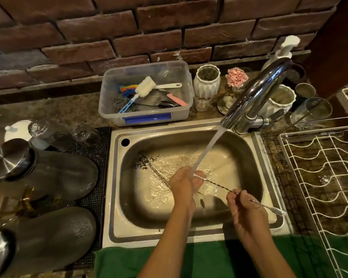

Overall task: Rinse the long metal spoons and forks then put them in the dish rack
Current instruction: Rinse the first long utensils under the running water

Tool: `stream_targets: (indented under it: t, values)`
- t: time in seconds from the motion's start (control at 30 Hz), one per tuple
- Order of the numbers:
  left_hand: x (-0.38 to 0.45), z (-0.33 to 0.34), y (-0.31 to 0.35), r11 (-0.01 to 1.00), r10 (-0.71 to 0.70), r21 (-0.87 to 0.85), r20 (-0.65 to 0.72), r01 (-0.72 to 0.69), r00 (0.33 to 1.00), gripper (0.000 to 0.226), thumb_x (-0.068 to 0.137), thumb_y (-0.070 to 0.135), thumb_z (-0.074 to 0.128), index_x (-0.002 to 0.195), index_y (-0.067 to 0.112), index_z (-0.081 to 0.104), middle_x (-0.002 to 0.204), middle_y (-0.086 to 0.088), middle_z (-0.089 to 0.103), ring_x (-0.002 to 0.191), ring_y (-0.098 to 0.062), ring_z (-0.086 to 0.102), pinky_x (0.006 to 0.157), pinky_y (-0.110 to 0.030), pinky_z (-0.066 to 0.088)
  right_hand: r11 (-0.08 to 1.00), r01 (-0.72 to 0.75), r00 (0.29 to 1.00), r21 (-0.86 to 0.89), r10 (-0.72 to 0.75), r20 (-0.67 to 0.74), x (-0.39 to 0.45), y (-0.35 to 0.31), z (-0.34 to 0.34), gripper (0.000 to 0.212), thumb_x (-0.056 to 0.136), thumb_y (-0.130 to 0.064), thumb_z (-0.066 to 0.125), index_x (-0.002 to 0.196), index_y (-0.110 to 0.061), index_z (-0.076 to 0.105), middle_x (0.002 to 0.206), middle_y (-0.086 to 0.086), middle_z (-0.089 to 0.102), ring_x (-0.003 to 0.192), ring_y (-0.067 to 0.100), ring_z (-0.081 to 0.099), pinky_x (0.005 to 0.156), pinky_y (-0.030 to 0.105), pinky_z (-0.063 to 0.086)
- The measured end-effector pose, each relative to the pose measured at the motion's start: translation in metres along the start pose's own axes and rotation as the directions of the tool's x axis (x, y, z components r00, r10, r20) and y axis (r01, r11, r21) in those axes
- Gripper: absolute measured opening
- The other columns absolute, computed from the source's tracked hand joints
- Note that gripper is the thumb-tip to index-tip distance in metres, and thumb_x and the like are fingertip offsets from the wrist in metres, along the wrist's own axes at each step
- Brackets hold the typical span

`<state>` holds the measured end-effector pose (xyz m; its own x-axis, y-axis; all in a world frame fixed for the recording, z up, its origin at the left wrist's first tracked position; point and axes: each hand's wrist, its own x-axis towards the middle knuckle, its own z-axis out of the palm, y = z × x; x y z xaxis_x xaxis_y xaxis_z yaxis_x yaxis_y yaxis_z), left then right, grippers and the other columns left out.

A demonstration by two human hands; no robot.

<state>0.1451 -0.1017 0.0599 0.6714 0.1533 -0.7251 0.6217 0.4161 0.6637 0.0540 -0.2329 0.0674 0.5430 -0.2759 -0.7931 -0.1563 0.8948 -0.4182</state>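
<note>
Over the steel sink (263, 189) I hold a long twisted metal bar spoon (219, 184) with a small fork end at the right (280, 212). My left hand (184, 184) grips its left end under the running water (207, 151). My right hand (240, 203) pinches the shaft further right. Another long twisted utensil (159, 174) lies in the sink basin to the left, partly hidden behind my left hand. The white wire dish rack (321, 177) stands to the right of the sink.
The chrome tap (255, 93) arches over the sink from the back right. A clear plastic tub (147, 115) with brushes sits behind the sink. Upturned glass jars (54, 173) and glasses rest on a black mat at the left. White vases and glasses stand at the back right.
</note>
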Motion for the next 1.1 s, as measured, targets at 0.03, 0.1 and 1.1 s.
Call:
stream_targets:
  t: [0.03,0.1,1.1]
  values:
    - [-0.001,0.001,-0.001,0.999,-0.014,-0.036,0.023,0.015,1.000,0.019,0.101,0.008,0.055,0.108,-0.006,0.067,0.077,-0.018,0.070,0.052,-0.013,0.064,0.047,-0.020,0.051,1.000,-0.004,1.000,0.006,0.004,0.006,0.000,-0.001,-0.001,0.014,0.098,-0.006,0.054,0.095,0.003,0.064,0.080,0.015,0.075,0.076,0.023,0.076,0.064,0.025,0.062]
    - [0.001,0.001,-0.004,0.995,-0.038,-0.091,0.072,0.045,0.997,0.020,0.099,0.003,0.056,0.114,-0.009,0.063,0.083,-0.019,0.070,0.062,-0.018,0.069,0.059,-0.025,0.059,1.000,-0.007,1.000,0.016,0.007,0.008,0.000,-0.003,-0.001,0.014,0.098,-0.006,0.054,0.095,0.003,0.064,0.083,0.016,0.072,0.079,0.024,0.074,0.065,0.026,0.063]
    - [0.005,0.002,-0.004,0.986,-0.012,-0.166,0.053,0.020,0.999,0.021,0.099,0.015,0.060,0.107,-0.004,0.065,0.090,-0.022,0.072,0.079,-0.029,0.074,0.078,-0.037,0.063,0.997,-0.055,0.998,-0.055,0.057,0.035,-0.004,-0.018,0.007,0.018,0.096,0.001,0.052,0.107,0.011,0.064,0.097,0.027,0.074,0.090,0.032,0.076,0.070,0.031,0.064]
